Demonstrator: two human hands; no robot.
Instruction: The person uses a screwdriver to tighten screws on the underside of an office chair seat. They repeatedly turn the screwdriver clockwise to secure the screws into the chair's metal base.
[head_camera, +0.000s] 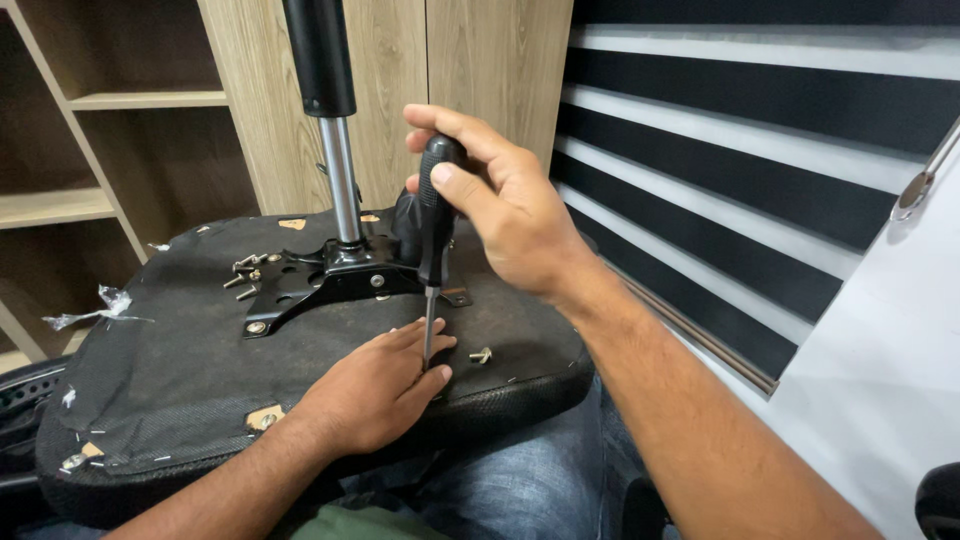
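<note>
our right hand (510, 205) gripping the black-handled screwdriver (434, 225) upright, our left hand (375, 385) with fingers pinched round its tip, on the upturned black fabric chair seat (170, 350), loose silver screw (481, 355) just beside

A screwdriver (433, 232) with a black handle and a thin steel shaft stands nearly upright, its tip down on the underside of an overturned office chair seat (180, 350). The seat is covered in dark, worn fabric with a padded mesh edge and lies bottom up. A loose screw (482, 355) lies on the fabric just right of the screwdriver's tip.
</note>
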